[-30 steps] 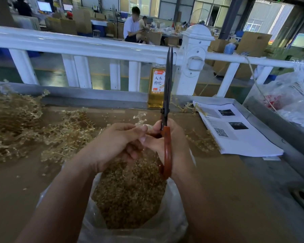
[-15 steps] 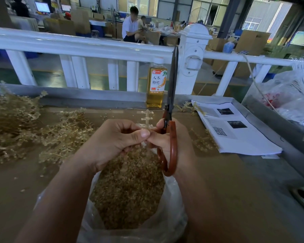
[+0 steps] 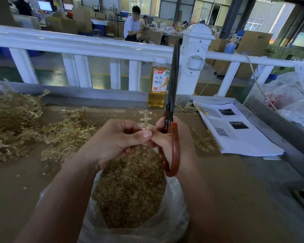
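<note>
My left hand [image 3: 116, 141] pinches the lower end of a small pale plastic sprue [image 3: 145, 117] that sticks up between both hands. My right hand [image 3: 167, 142] grips red-handled scissors [image 3: 172, 106], blades closed and pointing straight up, and its fingertips meet my left thumb at the sprue. Both hands hover over an open clear plastic bag [image 3: 174, 216] filled with small golden-brown cut pieces [image 3: 130, 186].
Heaps of golden sprue branches [image 3: 33, 130] cover the brown table's left side. A bottle of yellow drink [image 3: 158, 83] stands at the back by a white railing [image 3: 88, 46]. Printed sheets [image 3: 235, 132] lie to the right, crumpled plastic bags [image 3: 291, 95] beyond them.
The scissors tipped slightly right and rose with my right hand. More of the pale sprue shows above my fingers now. The view shifted a little.
</note>
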Available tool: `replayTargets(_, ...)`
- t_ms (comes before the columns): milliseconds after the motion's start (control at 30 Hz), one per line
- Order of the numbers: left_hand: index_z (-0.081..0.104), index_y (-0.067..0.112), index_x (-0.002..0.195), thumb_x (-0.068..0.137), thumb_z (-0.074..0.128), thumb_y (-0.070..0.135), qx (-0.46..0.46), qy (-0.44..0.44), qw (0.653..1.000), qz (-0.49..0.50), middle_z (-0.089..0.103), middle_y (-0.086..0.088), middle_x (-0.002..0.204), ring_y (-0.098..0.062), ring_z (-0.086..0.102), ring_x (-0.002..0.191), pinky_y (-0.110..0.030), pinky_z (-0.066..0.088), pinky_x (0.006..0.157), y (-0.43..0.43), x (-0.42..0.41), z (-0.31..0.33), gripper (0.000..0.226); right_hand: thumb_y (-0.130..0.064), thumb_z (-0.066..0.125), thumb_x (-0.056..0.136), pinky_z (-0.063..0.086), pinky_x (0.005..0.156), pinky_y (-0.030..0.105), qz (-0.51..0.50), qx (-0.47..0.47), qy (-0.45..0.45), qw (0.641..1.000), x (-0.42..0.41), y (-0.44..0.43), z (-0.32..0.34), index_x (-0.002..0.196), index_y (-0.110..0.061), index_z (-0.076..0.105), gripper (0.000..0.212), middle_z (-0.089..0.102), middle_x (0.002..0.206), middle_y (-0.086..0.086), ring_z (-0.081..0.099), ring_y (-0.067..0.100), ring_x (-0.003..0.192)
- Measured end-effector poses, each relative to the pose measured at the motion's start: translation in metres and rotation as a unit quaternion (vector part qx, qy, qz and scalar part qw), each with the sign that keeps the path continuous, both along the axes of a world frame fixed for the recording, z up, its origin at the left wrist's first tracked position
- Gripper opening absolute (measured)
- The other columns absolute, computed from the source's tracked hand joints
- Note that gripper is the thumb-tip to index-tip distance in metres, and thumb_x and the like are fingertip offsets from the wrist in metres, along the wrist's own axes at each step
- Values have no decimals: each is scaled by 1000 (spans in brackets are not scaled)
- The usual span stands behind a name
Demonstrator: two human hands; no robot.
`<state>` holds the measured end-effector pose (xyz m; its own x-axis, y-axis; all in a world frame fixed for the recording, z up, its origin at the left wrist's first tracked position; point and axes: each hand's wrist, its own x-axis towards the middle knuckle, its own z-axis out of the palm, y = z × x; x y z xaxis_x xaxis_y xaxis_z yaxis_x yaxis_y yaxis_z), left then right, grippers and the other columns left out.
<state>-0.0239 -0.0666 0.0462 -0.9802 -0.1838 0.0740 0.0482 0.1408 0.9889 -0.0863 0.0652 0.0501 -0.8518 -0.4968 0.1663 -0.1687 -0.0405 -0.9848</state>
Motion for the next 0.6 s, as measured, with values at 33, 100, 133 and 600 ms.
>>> replayTargets(33,71,12,66,53,71,42,5,-1,1000,0,58,-13,65,-5,42,43,-15,36,41,-1,0,0,33,-1,67,80,47,45,15,4,-8,-5,1000,0,-1,0,73,-15,47,25,60,52,-8,59,2,44)
replayTargets(100,72,13,63,52,72,37,21,-6,1000,-5,55,-10,61,-5,42,42,-15,36,40,-3,0,-1,26,0,63,84,52,53,27,-3,-27,-12,1000,-1,-2,-4,72,-16,48,25,59,61,-1,62,13,51)
replayTargets(133,72,13,63,52,72,34,28,-9,1000,-9,54,-9,60,-5,42,42,-15,36,40,-5,0,-2,24,0,63,84,53,57,32,-11,-38,-20,999,-3,-2,-8,71,-18,49,25,59,64,2,63,19,56)
replayTargets(600,66,9,67,68,63,34,-36,56,992,108,47,-10,54,-11,35,42,-20,32,41,4,-4,-1,26,-1,74,72,53,83,51,-32,0,24,999,-6,0,-7,74,-19,51,29,67,89,16,68,30,87)
